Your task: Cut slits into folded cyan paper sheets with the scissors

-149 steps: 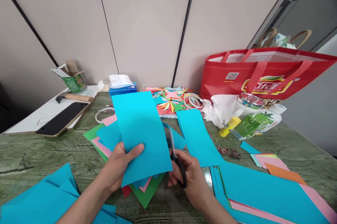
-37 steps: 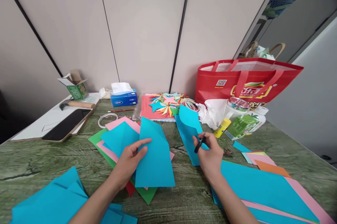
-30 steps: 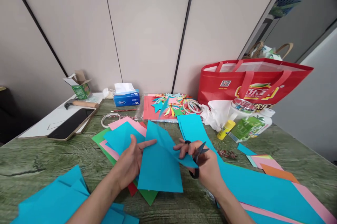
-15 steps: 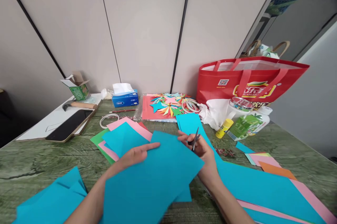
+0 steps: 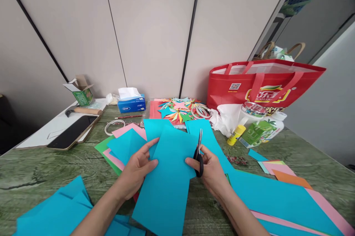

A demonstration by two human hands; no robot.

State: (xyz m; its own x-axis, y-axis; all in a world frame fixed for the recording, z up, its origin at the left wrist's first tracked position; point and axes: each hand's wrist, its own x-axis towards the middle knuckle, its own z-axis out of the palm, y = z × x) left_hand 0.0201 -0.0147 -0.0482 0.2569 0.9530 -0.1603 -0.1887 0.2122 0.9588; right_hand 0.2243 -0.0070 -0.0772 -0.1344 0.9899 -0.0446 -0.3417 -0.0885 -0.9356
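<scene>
Head view, hands at lower centre of the frame. I hold one blue sheet point(image 5: 169, 177) between both hands above the counter point(image 5: 39, 169). My left hand point(image 5: 137, 171) grips the sheet's left edge, thumb on the front face and fingers curled behind. My right hand point(image 5: 212, 167) is closed through the black handles of the scissors point(image 5: 199, 151) while its thumb pinches the sheet's right edge. The scissor blades are shut, or nearly so, and point straight up the frame, lying just beside the sheet's right edge and parallel to it.

The sheet's long axis runs from lower left to upper centre, tilted slightly right; its near end hangs toward the bottom of the frame. Both hands sit at about mid-length, so neither is clearly nearer the sheet; the right carries the tool at the edge.

A paper pile point(image 5: 124, 143) lies behind the sheet; more blue sheets point(image 5: 277, 199) lie at lower right.
</scene>
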